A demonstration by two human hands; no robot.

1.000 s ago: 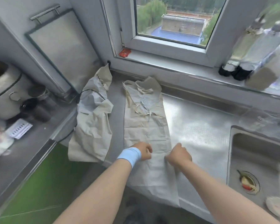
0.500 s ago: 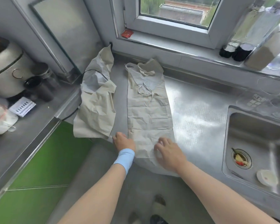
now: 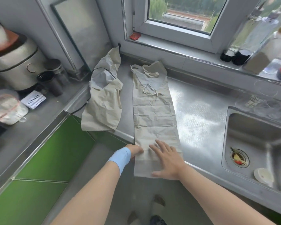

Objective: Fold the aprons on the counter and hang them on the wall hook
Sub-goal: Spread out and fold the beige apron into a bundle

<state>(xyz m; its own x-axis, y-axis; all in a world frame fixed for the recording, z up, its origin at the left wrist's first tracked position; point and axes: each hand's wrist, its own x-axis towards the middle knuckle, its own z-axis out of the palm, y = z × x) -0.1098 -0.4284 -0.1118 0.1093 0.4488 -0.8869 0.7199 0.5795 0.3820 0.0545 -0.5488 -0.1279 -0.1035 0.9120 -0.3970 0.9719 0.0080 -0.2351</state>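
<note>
Long folded apron (image 3: 154, 114) lies on steel counter (image 3: 199, 114), near end overhanging edge. Right hand (image 3: 167, 161) flat, fingers spread, pressing near end. Left hand (image 3: 135, 150) at apron's left edge, grip unclear. 2nd apron (image 3: 102, 109) crumpled just beside.

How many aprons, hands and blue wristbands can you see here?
Aprons: 2, a crumpled beige cloth apron and a flat beige cloth apron.
Hands: 2, the left hand and the right hand, both touching the flat one.
Wristbands: 1, a light blue wristband on the left wrist.
Total: 5.
</note>
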